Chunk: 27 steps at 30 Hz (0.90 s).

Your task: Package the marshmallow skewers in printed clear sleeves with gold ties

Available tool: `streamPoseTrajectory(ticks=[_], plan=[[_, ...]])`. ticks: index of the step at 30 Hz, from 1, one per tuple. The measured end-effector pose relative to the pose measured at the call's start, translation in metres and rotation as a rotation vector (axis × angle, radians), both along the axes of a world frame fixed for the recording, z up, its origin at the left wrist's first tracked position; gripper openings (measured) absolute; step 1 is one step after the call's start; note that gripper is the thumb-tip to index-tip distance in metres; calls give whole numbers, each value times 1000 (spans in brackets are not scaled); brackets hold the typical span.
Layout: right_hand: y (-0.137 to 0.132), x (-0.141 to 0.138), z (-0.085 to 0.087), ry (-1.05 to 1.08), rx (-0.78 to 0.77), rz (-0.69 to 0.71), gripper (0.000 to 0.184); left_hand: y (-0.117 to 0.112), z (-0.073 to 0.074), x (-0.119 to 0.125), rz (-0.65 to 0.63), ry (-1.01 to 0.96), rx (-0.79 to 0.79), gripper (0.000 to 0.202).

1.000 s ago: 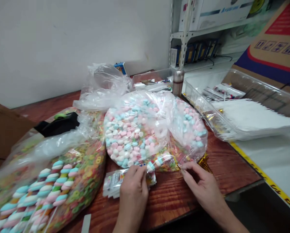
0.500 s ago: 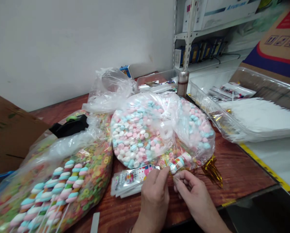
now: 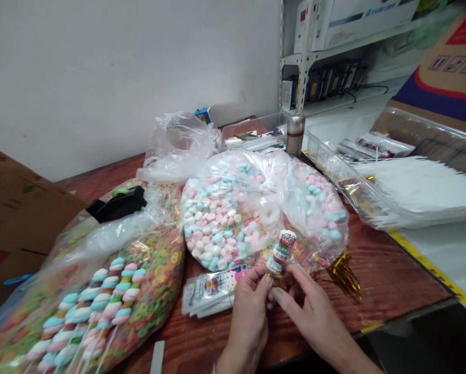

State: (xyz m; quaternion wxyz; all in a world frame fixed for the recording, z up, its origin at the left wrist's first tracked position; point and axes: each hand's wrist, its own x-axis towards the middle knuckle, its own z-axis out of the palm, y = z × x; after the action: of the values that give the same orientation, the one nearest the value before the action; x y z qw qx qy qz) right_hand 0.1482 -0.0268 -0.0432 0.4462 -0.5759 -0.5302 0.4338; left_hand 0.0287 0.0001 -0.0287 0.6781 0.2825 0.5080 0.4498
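Observation:
A marshmallow twist in a clear wrapper [image 3: 280, 253] stands upright between my left hand [image 3: 250, 317] and my right hand [image 3: 310, 311]. Both hands pinch its lower end, where a bit of gold shows. Behind it lies a large clear bag of pastel marshmallows [image 3: 233, 213]. Gold twist ties [image 3: 344, 275] lie to the right of my right hand. A stack of printed packets [image 3: 211, 291] sits just left of my left hand. Further left lies a big bag of coloured cereal rings and marshmallow sticks [image 3: 111, 280].
The wooden table [image 3: 388, 280] carries a steel flask [image 3: 295, 135] and a plastic tray [image 3: 392, 176] holding white sheets. A black tape dispenser [image 3: 118, 203] rests on the left bag. Cardboard [image 3: 14, 223] stands at left, and a metal shelf [image 3: 303, 57] stands behind.
The wrapped twist has turned from lying tilted to standing upright in my hands. My hands have drawn closer around its lower end. The view has shifted slightly.

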Motion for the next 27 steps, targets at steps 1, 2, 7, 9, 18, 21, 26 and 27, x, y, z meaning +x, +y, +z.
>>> streamPoseTrajectory(ticks=[1, 2, 7, 9, 18, 21, 26, 27], plan=[[0, -1, 1, 9, -18, 5, 24, -1, -1, 0, -8, 38, 14, 22], [1, -1, 1, 19, -27, -3, 22, -2, -2, 0, -22, 89, 39, 21], [5, -2, -5, 107, -23, -70, 28, -6, -6, -4, -94, 592, 484, 19], [5, -2, -8, 114, -19, -72, 27, -7, -7, -6, -129, 727, 710, 26], [3, -5, -1, 55, 84, -17, 24, -2, -6, 2, -112, 77, 135, 25], [3, -5, 1, 6, 115, -54, 21, -2, -6, 2, -85, 44, 143, 30], [3, -7, 0, -72, 120, -121, 21, -5, -3, 3, -88, 118, 160, 33], [3, -6, 1, -88, 129, -123, 22, -5, -1, 3, -107, 115, 152, 31]])
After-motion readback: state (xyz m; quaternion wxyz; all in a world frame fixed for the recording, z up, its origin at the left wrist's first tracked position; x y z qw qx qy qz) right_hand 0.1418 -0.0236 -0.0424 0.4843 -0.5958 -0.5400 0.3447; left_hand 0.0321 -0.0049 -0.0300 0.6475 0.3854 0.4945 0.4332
